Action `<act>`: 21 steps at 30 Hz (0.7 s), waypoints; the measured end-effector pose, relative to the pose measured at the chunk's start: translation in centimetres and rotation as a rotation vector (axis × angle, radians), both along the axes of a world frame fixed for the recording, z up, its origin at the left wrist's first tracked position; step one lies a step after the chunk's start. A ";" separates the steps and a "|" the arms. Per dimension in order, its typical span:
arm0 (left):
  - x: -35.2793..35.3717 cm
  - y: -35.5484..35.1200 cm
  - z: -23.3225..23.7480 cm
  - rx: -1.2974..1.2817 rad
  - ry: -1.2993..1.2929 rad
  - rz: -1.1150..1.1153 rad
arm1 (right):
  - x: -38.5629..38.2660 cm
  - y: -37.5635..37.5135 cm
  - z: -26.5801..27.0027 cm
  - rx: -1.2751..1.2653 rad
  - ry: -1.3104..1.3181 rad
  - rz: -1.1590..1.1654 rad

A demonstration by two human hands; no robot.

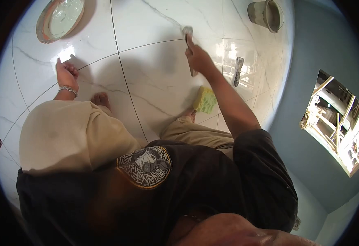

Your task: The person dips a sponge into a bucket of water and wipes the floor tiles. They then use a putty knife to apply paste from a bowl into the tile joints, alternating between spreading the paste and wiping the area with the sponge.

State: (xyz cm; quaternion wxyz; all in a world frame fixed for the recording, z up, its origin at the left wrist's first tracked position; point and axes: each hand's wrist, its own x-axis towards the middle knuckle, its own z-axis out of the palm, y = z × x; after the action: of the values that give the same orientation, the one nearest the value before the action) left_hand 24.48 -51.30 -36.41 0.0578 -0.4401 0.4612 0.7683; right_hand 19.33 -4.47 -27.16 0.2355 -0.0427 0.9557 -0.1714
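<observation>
My right hand (199,59) is closed around a short-handled tool (188,31). Its pale grey end lies near a tile joint, and my fingers hide most of the handle, so its exact kind does not show. On the left, my left hand (67,74) hovers low over the tiles, a chain bracelet at the wrist. Its fingers are loosely curled with the thumb apart, and I see nothing in them. Beyond it sits an orange-rimmed basin (44,29) containing a pale, wet mix (64,17). A yellow-green sponge (206,99) rests by my right foot, below my right forearm.
Glossy white marbled tiles (155,78) with dark joints cover the floor. A flat metal-bladed tool (238,71) lies to the right of my forearm. Farther back, a grey bucket (258,14) is tipped toward the blue-grey wall (300,102). An opening (337,119) in that wall shows timber framing outside.
</observation>
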 end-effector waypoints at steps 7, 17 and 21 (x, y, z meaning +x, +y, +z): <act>-3.5 -1.6 3.1 -0.059 0.052 0.256 | 3.0 -0.1 -3.2 0.248 -0.149 0.071; -4.3 -1.4 1.3 -0.012 0.148 0.044 | -6.5 7.3 4.7 -0.066 -0.615 -0.615; -4.2 -1.6 1.0 -0.001 0.173 -0.030 | -6.1 6.4 0.9 -0.516 -0.523 -0.974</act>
State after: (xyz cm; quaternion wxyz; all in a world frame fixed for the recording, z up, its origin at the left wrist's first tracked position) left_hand 20.29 -52.94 -35.44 0.0290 -0.3649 0.4712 0.8024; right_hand 13.19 1.93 -26.23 0.3388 0.3872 0.7035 -0.4903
